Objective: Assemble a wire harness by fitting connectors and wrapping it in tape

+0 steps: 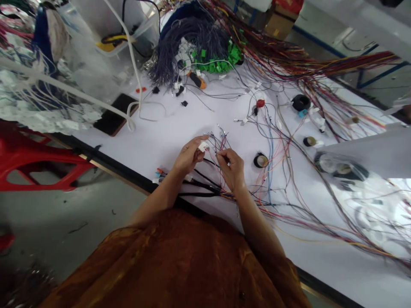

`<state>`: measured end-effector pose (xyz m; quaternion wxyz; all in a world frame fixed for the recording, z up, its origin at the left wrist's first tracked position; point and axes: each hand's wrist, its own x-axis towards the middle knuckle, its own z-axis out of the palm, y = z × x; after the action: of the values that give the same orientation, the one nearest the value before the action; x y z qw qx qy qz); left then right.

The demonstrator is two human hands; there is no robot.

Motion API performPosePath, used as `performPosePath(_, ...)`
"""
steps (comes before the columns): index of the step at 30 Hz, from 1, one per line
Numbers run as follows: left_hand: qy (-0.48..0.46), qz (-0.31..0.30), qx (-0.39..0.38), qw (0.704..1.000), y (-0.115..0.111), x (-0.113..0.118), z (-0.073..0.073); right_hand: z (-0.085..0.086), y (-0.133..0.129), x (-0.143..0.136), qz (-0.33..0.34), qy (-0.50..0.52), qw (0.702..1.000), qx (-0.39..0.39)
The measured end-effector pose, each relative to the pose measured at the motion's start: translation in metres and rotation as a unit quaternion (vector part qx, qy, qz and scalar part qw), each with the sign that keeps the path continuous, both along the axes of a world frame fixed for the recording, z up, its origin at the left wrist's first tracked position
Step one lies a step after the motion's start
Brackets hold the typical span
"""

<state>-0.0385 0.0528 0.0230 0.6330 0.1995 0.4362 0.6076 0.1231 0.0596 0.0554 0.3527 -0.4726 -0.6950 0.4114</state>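
My left hand [189, 156] is closed on a small white connector [203, 146], pinched between thumb and fingers. Just to its right, my right hand [231, 166] pinches a thin wire, its fingertips pressed together. Loose wires with metal terminal ends [223, 134] fan out on the table beyond both hands. Below the hands lies a wire harness in black sleeving [202, 185], from which thin coloured wires run right. Which wire my right fingers grip, and its tip, is too small to make out.
A roll of black tape [260, 160] sits right of my hands. A phone [116, 114] lies at left, near white cables. Purple wires with green connectors [218, 60] are heaped at the back beside an orange-black tool [196, 80]. A red stool [41, 158] stands beside the table.
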Motion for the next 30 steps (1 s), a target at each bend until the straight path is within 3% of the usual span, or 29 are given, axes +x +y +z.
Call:
performPosePath(5,-0.064,-0.01,0.024,0.998,0.0,-0.004,0.003,0.0,0.007,0.004,-0.015,0.045,0.995,-0.087)
performPosePath(8,-0.08,0.011,0.005,0.997,0.0,-0.003,0.004,-0.004,0.009,0.005,0.003,0.059,0.993,-0.098)
performPosePath(12,-0.089,0.022,-0.013,0.996,0.002,0.0,0.002,-0.009,0.008,0.003,0.055,0.051,0.994,-0.075)
performPosePath(19,-0.084,-0.001,-0.001,0.996,0.002,0.003,-0.006,-0.009,0.014,0.001,0.091,0.004,0.996,0.009)
performPosePath(30,0.056,0.01,0.103,0.993,-0.003,0.005,-0.009,-0.001,0.013,-0.001,0.093,-0.111,0.989,0.043)
